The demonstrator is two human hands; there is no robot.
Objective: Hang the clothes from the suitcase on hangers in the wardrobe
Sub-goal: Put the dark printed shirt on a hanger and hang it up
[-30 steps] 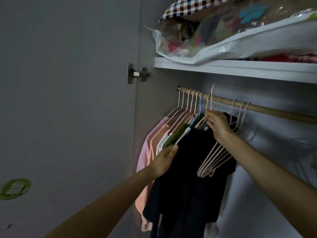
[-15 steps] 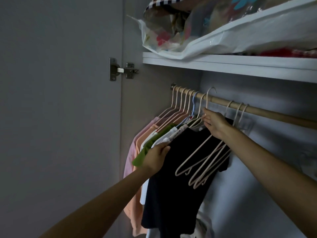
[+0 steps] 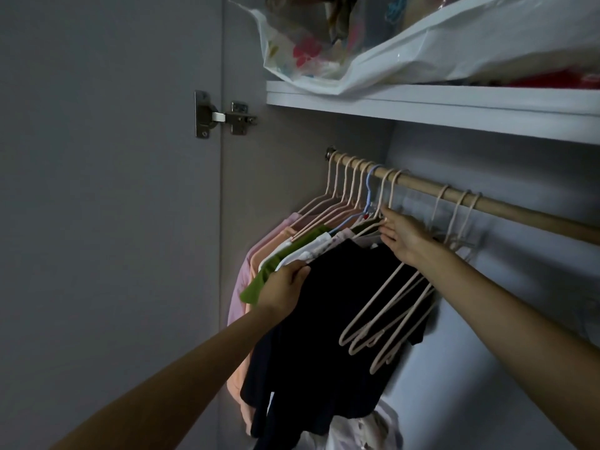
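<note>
Two hands are up inside the wardrobe. The left hand grips the shoulder edge of the black shirt, fingers curled over the fabric where it meets the white garment beside it. The right hand reaches to the neck of the shirt's hanger, just under the wooden rail; its fingers lie fairly straight against the hanger wire, and whether they pinch it cannot be told. The black shirt hangs from the rail as the nearest of the row, its hem low in the dim cupboard.

To its left, packed close together, hang a green top, a peach one and a pink one, mostly on pale hangers, with one blue hanger among them. Right of the right wrist, three empty hangers hang tilted from the rail, their lower ends swung out in front of the black shirt. Above the rail a white shelf bears a clear plastic bag of coloured fabric. A metal hinge joins the open door to the wardrobe side on the left.
</note>
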